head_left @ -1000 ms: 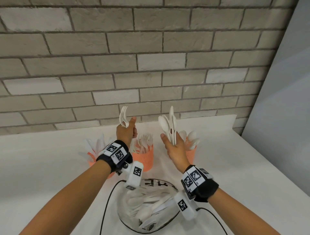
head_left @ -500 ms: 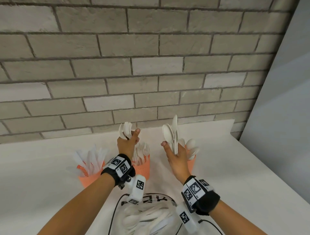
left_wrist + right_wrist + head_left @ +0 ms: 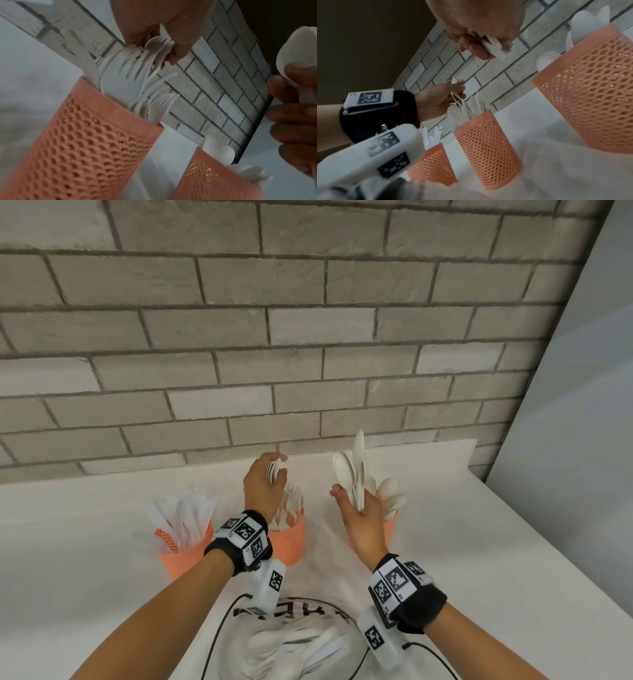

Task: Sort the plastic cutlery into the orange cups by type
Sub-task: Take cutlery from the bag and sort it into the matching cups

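Three orange mesh cups stand in a row: the left cup (image 3: 186,549) holds knives, the middle cup (image 3: 289,542) forks, the right cup (image 3: 388,529) spoons. My left hand (image 3: 275,474) grips a small bunch of white forks (image 3: 157,46) just above the middle cup (image 3: 96,142), their tines among the forks standing in it. My right hand (image 3: 354,501) holds a bunch of white spoons with a longer piece (image 3: 352,470) upright in front of the right cup (image 3: 590,94). The handles (image 3: 494,50) poke out below its fingers.
A clear bag of mixed white cutlery (image 3: 298,645) lies at the near edge between my forearms. Black cables (image 3: 219,631) run beside it. A brick wall (image 3: 308,354) stands close behind the cups, and a grey panel (image 3: 582,440) closes off the right side.
My left hand has tipped over and dropped with its forks down onto the middle cup. My right hand still holds its bunch upright in about the same spot.
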`<control>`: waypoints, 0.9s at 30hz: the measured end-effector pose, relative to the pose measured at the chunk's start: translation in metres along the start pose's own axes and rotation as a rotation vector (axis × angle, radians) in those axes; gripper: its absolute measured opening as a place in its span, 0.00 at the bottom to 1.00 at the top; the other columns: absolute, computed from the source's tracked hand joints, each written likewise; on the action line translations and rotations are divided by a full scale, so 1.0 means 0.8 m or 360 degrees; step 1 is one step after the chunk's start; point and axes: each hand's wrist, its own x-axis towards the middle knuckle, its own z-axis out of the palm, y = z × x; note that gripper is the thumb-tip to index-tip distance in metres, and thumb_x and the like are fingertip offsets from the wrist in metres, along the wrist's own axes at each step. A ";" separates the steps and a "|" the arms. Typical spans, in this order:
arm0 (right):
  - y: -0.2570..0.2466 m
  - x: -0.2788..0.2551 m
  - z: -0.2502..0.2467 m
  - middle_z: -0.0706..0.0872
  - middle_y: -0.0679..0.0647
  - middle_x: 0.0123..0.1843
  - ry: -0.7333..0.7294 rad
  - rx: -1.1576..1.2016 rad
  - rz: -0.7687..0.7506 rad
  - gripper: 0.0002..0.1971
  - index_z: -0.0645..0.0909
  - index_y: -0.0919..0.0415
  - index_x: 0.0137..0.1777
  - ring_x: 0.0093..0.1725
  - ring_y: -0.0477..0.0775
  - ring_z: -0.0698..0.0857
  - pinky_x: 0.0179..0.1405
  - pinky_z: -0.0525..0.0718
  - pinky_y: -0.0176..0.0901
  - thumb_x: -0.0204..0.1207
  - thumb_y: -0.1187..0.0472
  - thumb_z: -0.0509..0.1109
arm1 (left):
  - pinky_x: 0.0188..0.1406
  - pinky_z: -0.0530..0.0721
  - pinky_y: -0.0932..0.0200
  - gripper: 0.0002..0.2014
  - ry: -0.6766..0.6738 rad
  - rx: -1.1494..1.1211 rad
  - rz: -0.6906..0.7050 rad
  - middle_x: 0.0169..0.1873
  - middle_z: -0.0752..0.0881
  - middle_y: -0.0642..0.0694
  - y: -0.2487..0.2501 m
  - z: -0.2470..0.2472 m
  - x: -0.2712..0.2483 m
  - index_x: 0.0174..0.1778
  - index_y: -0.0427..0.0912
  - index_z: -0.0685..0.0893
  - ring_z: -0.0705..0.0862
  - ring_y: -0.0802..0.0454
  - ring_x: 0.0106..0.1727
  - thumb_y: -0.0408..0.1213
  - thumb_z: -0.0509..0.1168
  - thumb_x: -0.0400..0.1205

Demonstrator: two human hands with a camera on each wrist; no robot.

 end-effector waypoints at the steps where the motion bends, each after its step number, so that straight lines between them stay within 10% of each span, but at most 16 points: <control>1: -0.002 -0.001 0.000 0.79 0.35 0.19 0.0005 0.0004 0.0005 0.06 0.82 0.59 0.40 0.24 0.33 0.78 0.30 0.74 0.22 0.78 0.62 0.68 | 0.52 0.72 0.67 0.07 -0.0001 0.0061 0.0041 0.50 0.85 0.42 -0.002 0.000 0.000 0.52 0.38 0.82 0.79 0.54 0.48 0.27 0.63 0.80; 6: -0.002 -0.004 0.001 0.81 0.36 0.25 0.0010 0.0007 -0.0066 0.05 0.81 0.55 0.41 0.29 0.33 0.79 0.36 0.76 0.25 0.78 0.62 0.68 | 0.46 0.71 0.60 0.17 -0.0074 0.0297 -0.0068 0.42 0.82 0.41 0.000 0.001 -0.005 0.42 0.34 0.81 0.79 0.47 0.44 0.46 0.57 0.84; 13: 0.002 -0.004 0.001 0.79 0.41 0.40 0.0055 0.0126 -0.0011 0.17 0.75 0.58 0.65 0.36 0.40 0.75 0.38 0.73 0.33 0.78 0.57 0.69 | 0.55 0.74 0.58 0.15 -0.0158 0.0596 -0.0036 0.58 0.80 0.36 -0.002 0.003 -0.015 0.57 0.34 0.81 0.81 0.40 0.57 0.36 0.52 0.86; 18: -0.001 -0.006 0.000 0.77 0.44 0.30 0.0012 0.0122 -0.0006 0.10 0.76 0.49 0.57 0.24 0.39 0.73 0.23 0.71 0.30 0.77 0.55 0.69 | 0.73 0.68 0.48 0.30 -0.0332 0.0918 0.0146 0.71 0.74 0.40 0.004 0.009 -0.029 0.71 0.40 0.73 0.70 0.43 0.73 0.57 0.46 0.81; 27: 0.007 -0.003 -0.007 0.80 0.33 0.22 -0.0042 -0.0081 -0.0058 0.05 0.76 0.59 0.50 0.23 0.35 0.78 0.23 0.71 0.23 0.79 0.58 0.67 | 0.81 0.46 0.43 0.28 -0.0560 0.1610 -0.0026 0.81 0.55 0.37 -0.005 0.022 -0.034 0.81 0.38 0.54 0.51 0.41 0.82 0.49 0.43 0.87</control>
